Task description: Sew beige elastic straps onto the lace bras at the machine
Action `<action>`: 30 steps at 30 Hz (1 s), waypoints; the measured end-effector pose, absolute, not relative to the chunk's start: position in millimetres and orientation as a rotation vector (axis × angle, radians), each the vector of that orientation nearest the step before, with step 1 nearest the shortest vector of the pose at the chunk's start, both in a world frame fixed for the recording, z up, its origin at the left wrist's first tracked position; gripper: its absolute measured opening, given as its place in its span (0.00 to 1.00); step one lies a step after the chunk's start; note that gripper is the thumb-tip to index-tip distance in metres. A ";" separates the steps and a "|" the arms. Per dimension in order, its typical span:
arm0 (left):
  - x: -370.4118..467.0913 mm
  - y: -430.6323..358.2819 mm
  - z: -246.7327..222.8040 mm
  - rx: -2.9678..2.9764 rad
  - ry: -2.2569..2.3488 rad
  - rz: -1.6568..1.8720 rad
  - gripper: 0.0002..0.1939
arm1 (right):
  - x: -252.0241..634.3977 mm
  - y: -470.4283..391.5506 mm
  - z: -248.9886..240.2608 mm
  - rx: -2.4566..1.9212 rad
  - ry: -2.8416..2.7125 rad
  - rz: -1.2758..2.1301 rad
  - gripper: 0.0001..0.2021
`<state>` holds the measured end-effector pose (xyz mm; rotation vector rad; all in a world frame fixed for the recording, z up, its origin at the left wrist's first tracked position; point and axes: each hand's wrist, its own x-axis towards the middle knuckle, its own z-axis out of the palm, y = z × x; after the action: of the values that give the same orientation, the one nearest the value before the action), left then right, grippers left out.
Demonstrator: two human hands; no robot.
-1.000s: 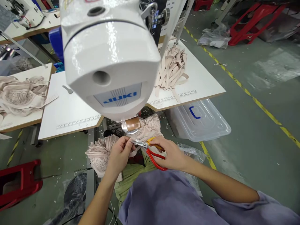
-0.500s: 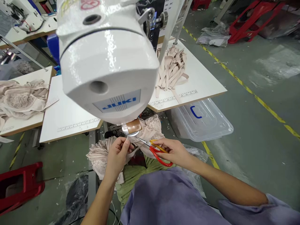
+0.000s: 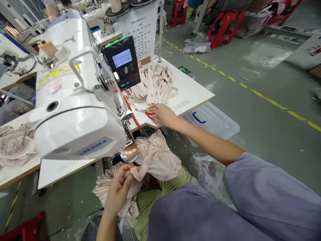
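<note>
By the sewing machine point(image 3: 82, 129), the right hand point(image 3: 163, 115) holds scissors point(image 3: 148, 114) in curled fingers over the tabletop point(image 3: 192, 85). Lower, the left hand point(image 3: 118, 189) pinches a beige bra point(image 3: 165, 164) by one end.

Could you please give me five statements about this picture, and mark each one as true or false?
1. The left hand holds one end of a beige bra. True.
2. The scissors are in the left hand. False: the scissors are in the right hand.
3. The small screen beside the sewing machine head is lit. True.
4. The pile of beige straps lies on the floor. False: the straps lie on the white table.
5. The clear plastic box has a red handle. False: its handle is blue.
</note>
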<state>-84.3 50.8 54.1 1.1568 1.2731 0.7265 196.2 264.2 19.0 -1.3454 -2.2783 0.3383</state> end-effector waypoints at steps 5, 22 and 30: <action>-65.3 47.0 36.7 1.820 1.595 0.779 0.09 | 187.1 165.2 25.9 -0.871 -2.284 1.170 0.15; -18.4 56.6 68.9 1.536 1.835 1.069 0.20 | 127.2 137.4 65.2 -1.040 -1.597 1.533 0.07; -50.2 65.1 46.9 2.399 2.022 0.856 0.14 | 113.2 192.4 52.5 -1.068 -1.852 1.265 0.05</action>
<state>-50.2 65.1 46.9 2.3991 2.0218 0.8558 113.2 192.4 52.5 -1.0684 -1.8522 1.2649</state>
